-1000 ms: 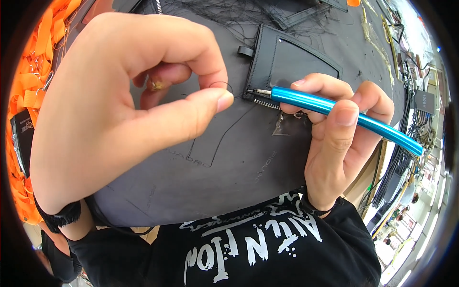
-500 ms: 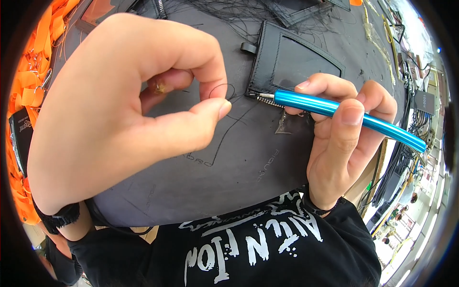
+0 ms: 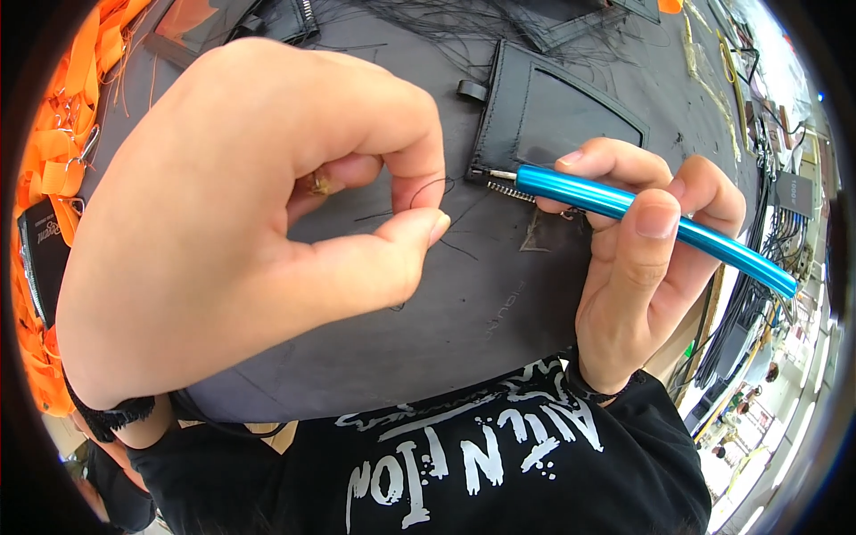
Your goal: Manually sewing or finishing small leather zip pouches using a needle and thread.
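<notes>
My left hand is closed in a pinch, thumb against forefinger, on a fine black thread that loops out beside the fingertips. In my right hand is a slim, shiny blue-handled tool, held like a pen. Its thin metal tip rests at the near left corner of a black leather badge holder. That holder has a see-through window, a small side loop and a zipper along its near edge. Some fingers of the right hand lie behind the tool, partly hidden, near the holder.
The dark worktop carries scratched marks. Loose black threads lie tangled at the far side, among more black holders. Orange straps with metal hooks hang along the left. Cables and a dark box are at right.
My left hand has shifted slightly right and down, still pinching the thread. The badge holder and the blue tool have moved slightly right.
</notes>
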`<state>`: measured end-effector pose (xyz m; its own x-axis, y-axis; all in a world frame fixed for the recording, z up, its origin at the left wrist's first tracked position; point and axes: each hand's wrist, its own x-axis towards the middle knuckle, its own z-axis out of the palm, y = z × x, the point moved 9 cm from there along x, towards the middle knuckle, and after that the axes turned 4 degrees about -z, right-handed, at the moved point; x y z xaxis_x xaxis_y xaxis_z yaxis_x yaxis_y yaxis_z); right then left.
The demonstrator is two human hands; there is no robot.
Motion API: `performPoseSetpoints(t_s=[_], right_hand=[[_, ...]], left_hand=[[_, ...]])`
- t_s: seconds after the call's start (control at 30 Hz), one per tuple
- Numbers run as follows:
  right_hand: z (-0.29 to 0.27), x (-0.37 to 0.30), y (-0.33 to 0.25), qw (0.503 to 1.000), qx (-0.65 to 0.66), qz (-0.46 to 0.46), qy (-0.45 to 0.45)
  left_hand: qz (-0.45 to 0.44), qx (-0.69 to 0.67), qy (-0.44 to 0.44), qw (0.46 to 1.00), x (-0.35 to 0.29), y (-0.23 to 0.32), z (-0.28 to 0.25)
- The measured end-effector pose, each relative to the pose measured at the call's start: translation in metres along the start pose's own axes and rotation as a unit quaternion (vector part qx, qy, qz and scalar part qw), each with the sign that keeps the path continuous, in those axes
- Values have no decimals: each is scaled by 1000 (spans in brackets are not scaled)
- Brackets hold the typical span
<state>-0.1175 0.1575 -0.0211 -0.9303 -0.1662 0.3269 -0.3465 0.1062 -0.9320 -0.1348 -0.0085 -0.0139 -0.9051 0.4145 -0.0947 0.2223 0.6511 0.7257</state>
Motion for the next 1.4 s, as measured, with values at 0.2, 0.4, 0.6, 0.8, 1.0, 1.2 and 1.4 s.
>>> performPoseSetpoints(t_s=[0.2, 0.4, 0.6, 0.8, 1.0, 1.2, 1.4], right_hand=[[-6, -1, 4, 998, 49, 0, 34], [-13, -3, 9, 988, 130, 35, 72], [-34, -8, 9, 966, 227, 49, 116], [-96, -12, 10, 954, 197, 24, 223], [-110, -11, 8, 941, 227, 27, 251], [-64, -8, -4, 944, 258, 66, 196], [-22, -8, 5, 952, 254, 99, 136]], left_hand=[[-56, 124, 85, 987, 11, -13, -38], [23, 171, 89, 981, 26, 4, -35], [77, 142, 21, 987, 53, 20, 5], [14, 176, 2, 984, 49, 20, 16], [-66, 188, -48, 979, 27, 21, 19], [12, 132, -36, 991, 15, 30, 27], [61, 91, -115, 987, 8, 22, 22]])
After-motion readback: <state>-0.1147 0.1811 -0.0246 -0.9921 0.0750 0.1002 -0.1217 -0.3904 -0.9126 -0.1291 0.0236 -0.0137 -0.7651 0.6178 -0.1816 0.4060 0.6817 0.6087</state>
